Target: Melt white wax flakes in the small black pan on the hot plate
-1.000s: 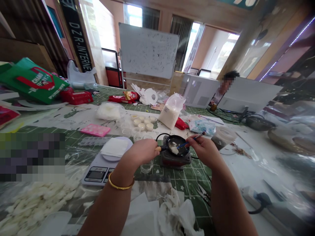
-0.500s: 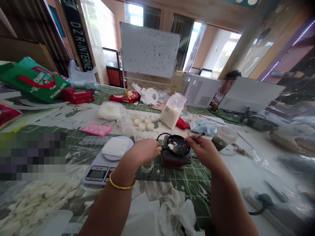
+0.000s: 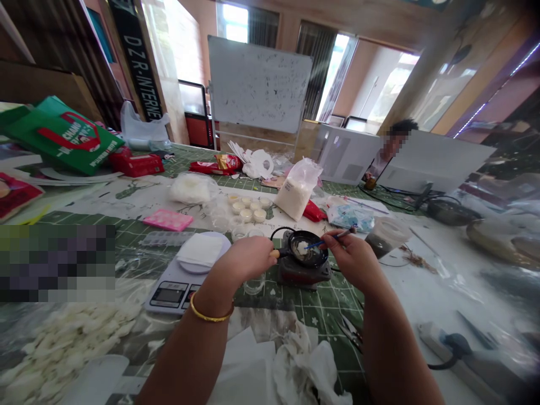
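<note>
My left hand (image 3: 252, 256) is closed round the wooden handle of a small black frying pan (image 3: 321, 260). The pan rests on a compact dark hot plate (image 3: 299, 277). Inside it lies a clump of white material (image 3: 302, 247) with smears around it. My right hand (image 3: 346, 256) pinches a thin blue stick (image 3: 317, 244), perhaps a brush, whose lower end touches the white clump. Just left of the hot plate stands a clear glass cup (image 3: 254, 284), partly hidden by my left hand. A white kitchen scale (image 3: 166, 295) with white sheets on top is beside my left forearm.
Several small cups of pale material (image 3: 247, 215) and a bag of white granules (image 3: 297, 191) stand behind the pan. White flakes (image 3: 71, 343) lie front left, scissors (image 3: 351, 332) and a power strip (image 3: 447, 343) at right. Another person (image 3: 390, 146) sits behind a monitor.
The white clump has shifted from the pan's handle side toward its middle and looks more spread out. The stick's tip has moved with it; both hands keep their hold.
</note>
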Demonstrator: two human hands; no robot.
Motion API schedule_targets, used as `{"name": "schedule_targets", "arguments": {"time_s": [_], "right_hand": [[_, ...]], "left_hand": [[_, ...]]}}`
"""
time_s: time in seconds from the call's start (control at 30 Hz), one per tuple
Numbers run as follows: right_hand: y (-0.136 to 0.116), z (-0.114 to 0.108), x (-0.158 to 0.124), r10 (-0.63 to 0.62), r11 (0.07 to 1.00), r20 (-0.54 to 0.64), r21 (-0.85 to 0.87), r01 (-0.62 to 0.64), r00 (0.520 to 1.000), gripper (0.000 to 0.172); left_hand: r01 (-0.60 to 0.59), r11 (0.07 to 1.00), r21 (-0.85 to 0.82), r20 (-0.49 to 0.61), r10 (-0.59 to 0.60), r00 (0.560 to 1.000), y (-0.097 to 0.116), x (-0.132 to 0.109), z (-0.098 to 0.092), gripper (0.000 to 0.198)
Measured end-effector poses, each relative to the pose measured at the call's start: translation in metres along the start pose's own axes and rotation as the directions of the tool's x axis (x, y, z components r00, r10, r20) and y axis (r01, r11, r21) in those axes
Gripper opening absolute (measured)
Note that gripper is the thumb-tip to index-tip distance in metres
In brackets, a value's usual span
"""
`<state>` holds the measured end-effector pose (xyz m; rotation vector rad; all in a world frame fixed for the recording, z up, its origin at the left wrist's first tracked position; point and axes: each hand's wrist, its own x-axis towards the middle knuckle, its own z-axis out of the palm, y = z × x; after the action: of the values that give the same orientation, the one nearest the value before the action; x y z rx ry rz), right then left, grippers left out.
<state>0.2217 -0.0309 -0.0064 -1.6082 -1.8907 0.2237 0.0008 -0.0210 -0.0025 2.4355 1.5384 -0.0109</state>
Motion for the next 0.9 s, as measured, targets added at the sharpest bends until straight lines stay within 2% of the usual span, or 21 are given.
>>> {"name": "schedule_targets", "arguments": {"time_s": [0.17, 0.37, 0.47, 0.6, 0.9], "right_hand": [[0.003, -0.002, 0.0, 0.024, 0.999, 0.025, -0.023, -0.024, 0.999, 0.031], [0.003, -0.002, 0.0, 0.007, 0.999, -0.09, -0.053, -0.012, 0.996, 0.028], [0.002, -0.001, 0.0, -0.034, 0.995, -0.052, -0.093, 0.029, 0.998, 0.028], [-0.002, 0.0, -0.001, -0.039, 0.998, 0.0, -0.042, 0.039, 0.999, 0.029], [-0.009, -0.004, -0.006, -0.042, 0.999, 0.03, 0.017, 0.042, 0.999, 0.029]], "left_hand": [[0.012, 1.0, -0.005, 0.019, -0.012, 1.0, 0.001, -0.001, -0.001, 0.03], [0.004, 1.0, -0.008, 0.007, -0.004, 1.0, 0.0, 0.0, 0.0, 0.029], [-0.002, 1.0, -0.003, -0.008, 0.002, 1.0, -0.001, 0.0, 0.001, 0.029], [0.0, 1.0, 0.002, -0.009, 0.0, 1.0, -0.001, 0.0, 0.001, 0.029], [0.001, 1.0, 0.001, -0.001, -0.001, 1.0, 0.0, -0.001, 0.0, 0.03]]}}
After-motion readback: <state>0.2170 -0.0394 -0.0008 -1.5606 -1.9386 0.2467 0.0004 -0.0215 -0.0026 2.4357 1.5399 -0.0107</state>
